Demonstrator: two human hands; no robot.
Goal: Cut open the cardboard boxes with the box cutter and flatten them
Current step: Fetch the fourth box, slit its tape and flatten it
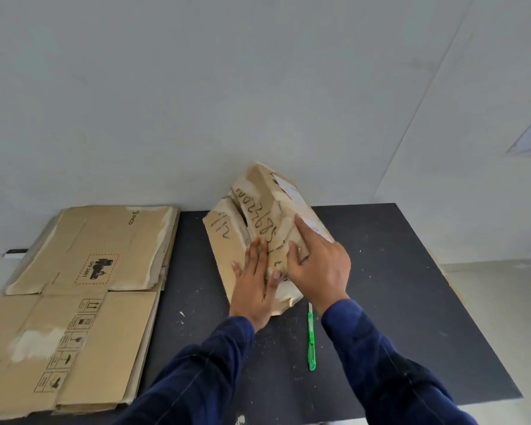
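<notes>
Both hands are down on the half-collapsed cardboard box [259, 207], which stands at the far middle of the black table [396, 271]. The left hand [253, 283] lies flat with straight fingers on its near flap, and the right hand [322, 271] is spread wide over its crumpled ridge, pressing. The green box cutter [311, 342] lies loose just nearer than the box beside the right sleeve, and a stack of flattened boxes [83, 286] lies well left of it.

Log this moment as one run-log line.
step: flattening | left hand: flat on crumpled brown cardboard box | right hand: pressing box | green plastic box cutter: lying on black table | flattened cardboard sheets: table's left
</notes>
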